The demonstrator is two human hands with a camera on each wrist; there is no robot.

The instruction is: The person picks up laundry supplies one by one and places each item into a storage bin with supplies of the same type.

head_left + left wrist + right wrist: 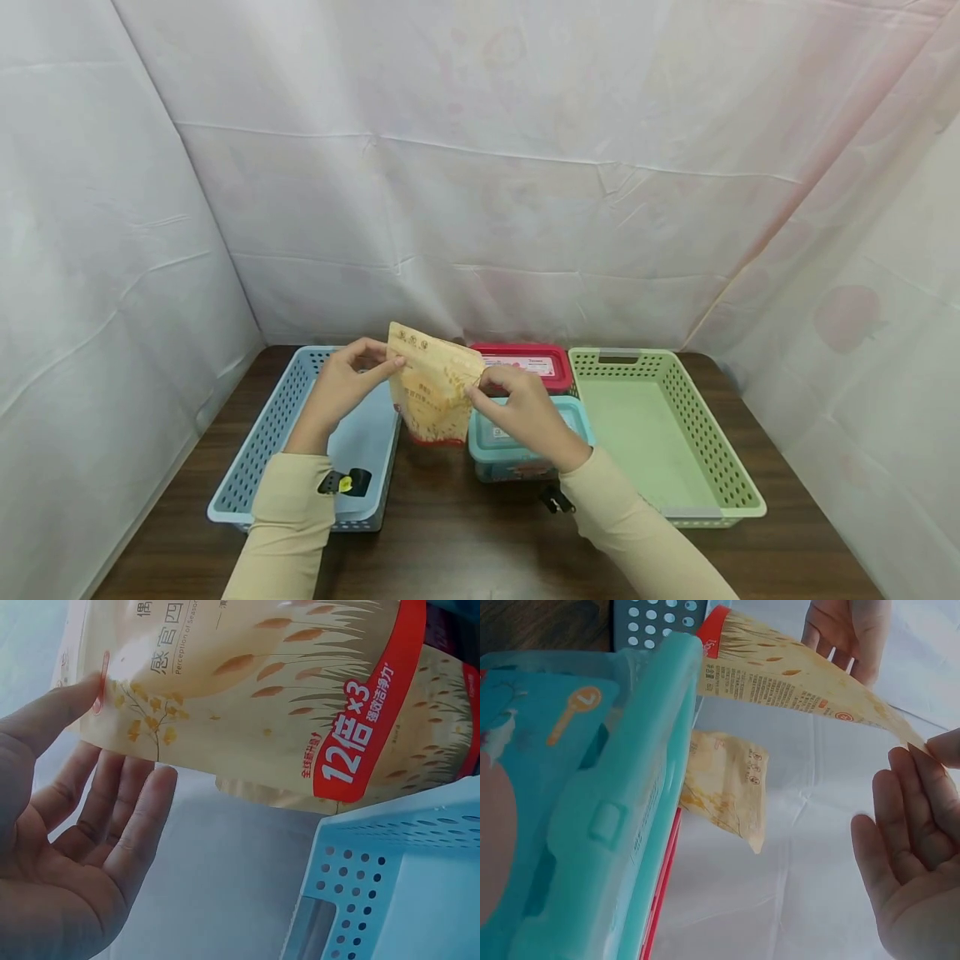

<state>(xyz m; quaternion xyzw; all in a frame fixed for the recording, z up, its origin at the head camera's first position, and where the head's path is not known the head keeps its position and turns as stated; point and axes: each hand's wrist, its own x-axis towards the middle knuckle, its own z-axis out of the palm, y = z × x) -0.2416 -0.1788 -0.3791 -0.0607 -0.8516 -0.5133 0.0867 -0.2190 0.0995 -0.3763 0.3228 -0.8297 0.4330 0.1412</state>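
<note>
A beige stand-up pouch with plant prints and a red bottom band is held upright between both hands, over the table gap between the blue basket and the teal-lidded box. My left hand pinches its upper left corner, thumb on the printed front. At the opposite top corner, my right hand pinches the edge between thumb and fingers. The left wrist view shows the red band with large "12倍×3" lettering. Behind the held pouch stands a second beige pouch, mostly hidden in the head view.
On the left of the dark wooden table stands the blue perforated basket. A teal-lidded box stands right of the pouch, with a red-lidded box behind it. The green basket lies farther right. White curtains enclose the table.
</note>
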